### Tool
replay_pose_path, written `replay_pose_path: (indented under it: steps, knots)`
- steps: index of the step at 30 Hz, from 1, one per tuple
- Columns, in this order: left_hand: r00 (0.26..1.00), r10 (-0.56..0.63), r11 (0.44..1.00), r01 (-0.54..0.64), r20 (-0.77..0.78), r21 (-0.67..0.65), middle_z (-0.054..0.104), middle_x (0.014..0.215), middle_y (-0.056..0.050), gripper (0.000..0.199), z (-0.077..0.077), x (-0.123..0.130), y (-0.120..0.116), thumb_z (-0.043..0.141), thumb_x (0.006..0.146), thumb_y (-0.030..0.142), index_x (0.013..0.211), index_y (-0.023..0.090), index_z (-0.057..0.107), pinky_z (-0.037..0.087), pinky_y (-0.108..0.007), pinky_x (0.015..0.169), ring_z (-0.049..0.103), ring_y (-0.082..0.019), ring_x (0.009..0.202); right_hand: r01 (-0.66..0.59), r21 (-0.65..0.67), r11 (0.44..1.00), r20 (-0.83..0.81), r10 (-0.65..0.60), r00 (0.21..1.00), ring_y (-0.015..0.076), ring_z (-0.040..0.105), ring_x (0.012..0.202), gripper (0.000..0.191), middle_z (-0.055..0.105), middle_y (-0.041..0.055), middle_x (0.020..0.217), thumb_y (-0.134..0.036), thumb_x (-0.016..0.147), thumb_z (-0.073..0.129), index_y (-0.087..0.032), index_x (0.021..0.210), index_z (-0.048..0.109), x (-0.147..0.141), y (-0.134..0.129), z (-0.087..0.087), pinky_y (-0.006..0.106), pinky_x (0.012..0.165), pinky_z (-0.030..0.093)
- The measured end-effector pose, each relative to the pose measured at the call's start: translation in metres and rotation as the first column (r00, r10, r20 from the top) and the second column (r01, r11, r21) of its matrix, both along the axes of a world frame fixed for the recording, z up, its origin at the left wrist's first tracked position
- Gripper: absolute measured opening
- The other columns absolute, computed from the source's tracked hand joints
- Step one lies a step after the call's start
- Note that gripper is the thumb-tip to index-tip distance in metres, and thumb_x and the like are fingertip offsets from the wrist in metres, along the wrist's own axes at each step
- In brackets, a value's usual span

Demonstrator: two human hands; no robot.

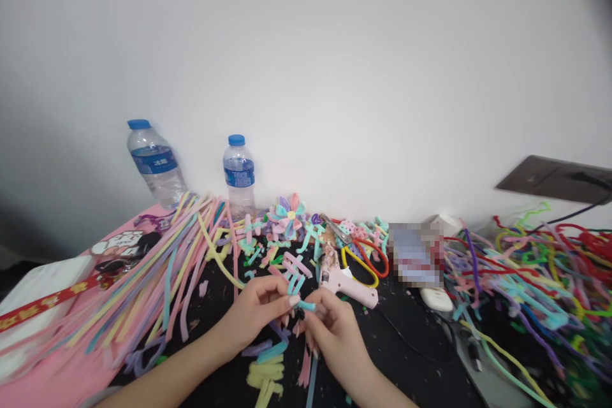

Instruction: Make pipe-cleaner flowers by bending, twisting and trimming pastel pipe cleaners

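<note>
While two bare arms reach in over the black bench (415, 312), their wrists angle toward each other and the hands meet on the near side of the pink glue gun (351, 289), a bit to its left. A little pile of yellow fuzzy pieces (265, 371) lies nearer than the gun, too jumbled to count. The left hand (261, 306) pinches one blue fuzzy piece (307, 306) between thumb and pointing finger, so that piece is up in the air, left of the gun. The right hand (335, 328) is curled by the piece's right end; I cannot tell if it grips it too.

Far left of the gun lies one red strip (48, 303) with gold writing, too small to read. Closer on that side is a big bunch of long fuzzy sticks (176, 268), and far right is a messy tangle (540, 293) of more. Just behind the gun are scissors (362, 266) with one red loop and one yellow loop. Behind and left of it sits one fuzzy flower (290, 213).

Farther back, left of the gun, are two water bottles (239, 172). Both have blue caps and blue labels with tiny white marks. One stands straight; the other leans on the wall (344, 76).
</note>
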State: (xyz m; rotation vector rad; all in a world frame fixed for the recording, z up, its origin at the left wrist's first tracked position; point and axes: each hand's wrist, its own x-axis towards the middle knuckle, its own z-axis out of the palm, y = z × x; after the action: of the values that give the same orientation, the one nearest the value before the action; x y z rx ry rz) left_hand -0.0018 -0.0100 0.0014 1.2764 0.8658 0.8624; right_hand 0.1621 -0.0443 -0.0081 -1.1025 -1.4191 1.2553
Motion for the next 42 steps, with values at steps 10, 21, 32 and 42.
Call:
replay_pose_path:
  steps: [10, 21, 32, 42]
  knots:
    - [0.997, -0.028, 1.000, 0.028, -0.065, -0.006, 0.056, 0.054, 0.002, 0.025, 0.000, 0.001, -0.001, 0.066, 0.070, 0.030, 0.058, 0.014, 0.052, 0.042, -0.022, 0.053, 0.052, -0.011, 0.051, 0.036, -0.086, 0.996, -0.154, -0.049, 0.987, 0.0085, 0.047, 0.039, 0.022, 0.058, -0.0021, 0.053, -0.032, 0.079, 0.060, -0.017, 0.066, 0.051, -0.001, 0.004, 0.001, 0.020, 0.040, 0.037]
    - [0.932, -0.179, 0.978, 0.204, -0.315, 0.048, 0.054, 0.052, 0.003, 0.022, 0.000, -0.001, -0.005, 0.059, 0.072, 0.025, 0.055, 0.014, 0.051, 0.039, -0.019, 0.049, 0.052, -0.011, 0.047, -0.052, -0.209, 0.977, -0.183, 0.013, 0.983, 0.0049, 0.038, 0.033, 0.027, 0.049, -0.0062, 0.046, -0.036, 0.067, 0.071, -0.015, 0.067, 0.053, 0.002, 0.010, -0.002, 0.016, 0.031, 0.029]
    - [0.875, -0.211, 0.964, 0.259, -0.435, 0.054, 0.049, 0.049, 0.004, 0.021, 0.008, -0.001, -0.008, 0.055, 0.070, 0.022, 0.054, 0.017, 0.043, 0.034, -0.019, 0.045, 0.049, -0.011, 0.047, -0.053, -0.092, 0.994, -0.009, 0.052, 0.999, 0.0059, 0.031, 0.044, 0.013, 0.039, -0.0078, 0.050, -0.018, 0.072, 0.060, -0.016, 0.067, 0.049, 0.003, 0.006, 0.001, 0.019, 0.042, 0.023]
    - [0.833, -0.259, 0.944, 0.325, -0.489, 0.052, 0.043, 0.045, 0.007, 0.024, 0.011, -0.002, -0.011, 0.055, 0.071, 0.025, 0.053, 0.017, 0.042, 0.030, -0.018, 0.042, 0.044, -0.009, 0.042, -0.101, -0.087, 0.991, 0.096, 0.109, 0.989, 0.0066, 0.036, 0.042, 0.006, 0.041, -0.0081, 0.048, -0.011, 0.074, 0.056, -0.017, 0.073, 0.054, 0.003, 0.004, 0.005, 0.019, 0.042, 0.025]
